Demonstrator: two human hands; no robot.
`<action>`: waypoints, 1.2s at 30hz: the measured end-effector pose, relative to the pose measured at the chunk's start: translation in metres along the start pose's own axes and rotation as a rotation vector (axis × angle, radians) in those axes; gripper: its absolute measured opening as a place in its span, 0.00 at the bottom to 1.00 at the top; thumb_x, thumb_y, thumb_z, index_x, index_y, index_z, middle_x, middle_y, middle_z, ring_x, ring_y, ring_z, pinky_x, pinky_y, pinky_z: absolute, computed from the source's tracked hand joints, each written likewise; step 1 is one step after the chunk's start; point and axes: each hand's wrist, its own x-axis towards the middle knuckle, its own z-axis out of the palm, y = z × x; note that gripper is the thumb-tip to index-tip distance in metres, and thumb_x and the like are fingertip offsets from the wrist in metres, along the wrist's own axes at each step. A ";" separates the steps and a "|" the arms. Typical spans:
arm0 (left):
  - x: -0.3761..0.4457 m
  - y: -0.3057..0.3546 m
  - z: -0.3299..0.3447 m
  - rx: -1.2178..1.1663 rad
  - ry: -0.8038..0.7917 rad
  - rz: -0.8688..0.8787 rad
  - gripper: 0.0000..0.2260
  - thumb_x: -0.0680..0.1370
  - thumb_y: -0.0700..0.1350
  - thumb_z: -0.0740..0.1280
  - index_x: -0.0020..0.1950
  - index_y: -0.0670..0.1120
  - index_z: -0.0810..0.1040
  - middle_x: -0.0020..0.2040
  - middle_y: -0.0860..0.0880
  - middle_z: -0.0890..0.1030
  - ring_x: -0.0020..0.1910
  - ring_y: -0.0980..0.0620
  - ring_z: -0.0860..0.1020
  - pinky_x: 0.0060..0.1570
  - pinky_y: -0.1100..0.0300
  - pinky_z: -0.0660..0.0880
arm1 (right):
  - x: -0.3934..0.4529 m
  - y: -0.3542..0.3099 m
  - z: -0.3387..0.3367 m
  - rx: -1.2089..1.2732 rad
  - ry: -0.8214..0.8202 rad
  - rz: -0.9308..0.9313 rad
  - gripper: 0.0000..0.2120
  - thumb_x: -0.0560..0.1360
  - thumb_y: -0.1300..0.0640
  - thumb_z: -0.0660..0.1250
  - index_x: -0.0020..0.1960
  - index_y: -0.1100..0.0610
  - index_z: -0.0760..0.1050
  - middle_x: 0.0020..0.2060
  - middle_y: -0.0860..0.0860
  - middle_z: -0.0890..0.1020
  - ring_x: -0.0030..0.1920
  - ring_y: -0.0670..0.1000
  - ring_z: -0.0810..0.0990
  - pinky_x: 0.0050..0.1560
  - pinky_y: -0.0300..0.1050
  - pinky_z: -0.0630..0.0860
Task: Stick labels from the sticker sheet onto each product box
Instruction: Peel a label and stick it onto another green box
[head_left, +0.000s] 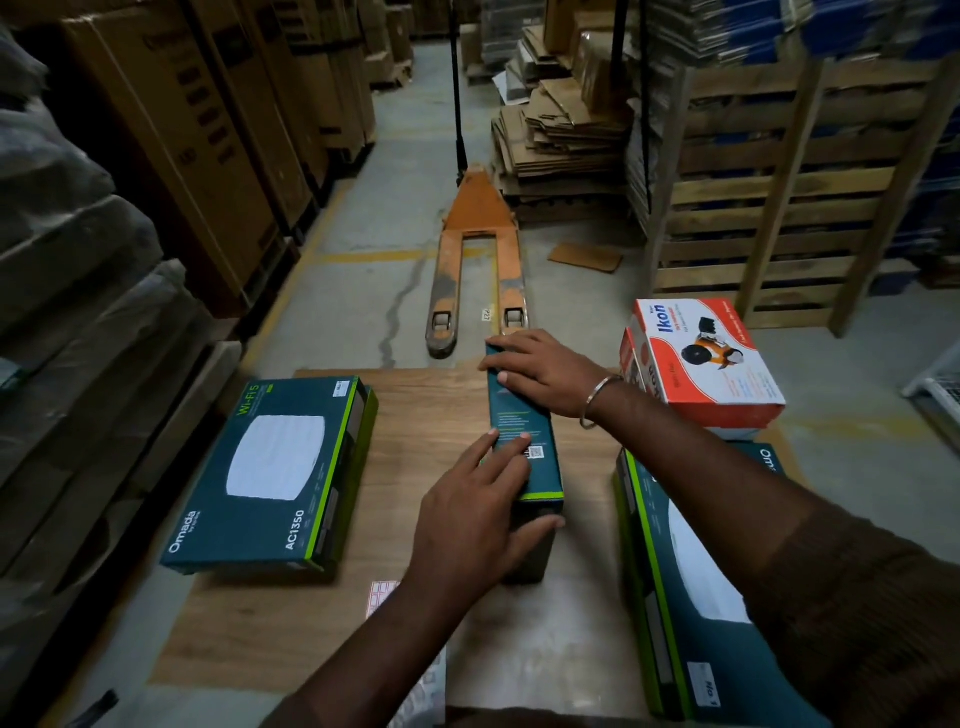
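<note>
The left hand holds the near end of a teal product box standing on edge mid-table, fingers flat on top, thumb curled on its end. The right hand lies spread, flat on its far end, which overhangs the table's far edge. Bare wood flanks it; similar boxes lie left and right. The sticker sheet peeks from under the left forearm.

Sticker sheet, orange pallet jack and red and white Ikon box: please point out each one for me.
sticker sheet (382, 597), head view, on its red-printed part beside the left forearm
orange pallet jack (477, 208), head view, on its orange body
red and white Ikon box (711, 358), head view, on its top face
</note>
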 end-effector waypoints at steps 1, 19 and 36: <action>0.002 0.002 0.001 0.010 0.001 -0.015 0.26 0.76 0.71 0.66 0.63 0.52 0.76 0.75 0.55 0.76 0.77 0.50 0.69 0.59 0.53 0.79 | -0.003 0.001 0.000 -0.005 0.009 0.011 0.20 0.85 0.46 0.56 0.74 0.46 0.73 0.77 0.50 0.69 0.74 0.55 0.63 0.74 0.55 0.62; 0.016 -0.105 -0.022 -0.454 0.064 -0.278 0.27 0.76 0.38 0.69 0.77 0.42 0.73 0.72 0.49 0.78 0.67 0.63 0.76 0.64 0.73 0.72 | -0.084 0.021 0.008 0.127 0.088 0.233 0.39 0.75 0.34 0.67 0.82 0.41 0.59 0.73 0.51 0.63 0.71 0.56 0.61 0.73 0.55 0.62; 0.034 -0.097 -0.005 -0.393 0.059 -0.272 0.22 0.79 0.41 0.68 0.73 0.51 0.75 0.78 0.56 0.72 0.65 0.51 0.79 0.66 0.50 0.78 | -0.114 0.010 0.020 0.139 0.292 0.296 0.34 0.77 0.48 0.74 0.79 0.47 0.67 0.72 0.55 0.66 0.71 0.58 0.61 0.72 0.54 0.63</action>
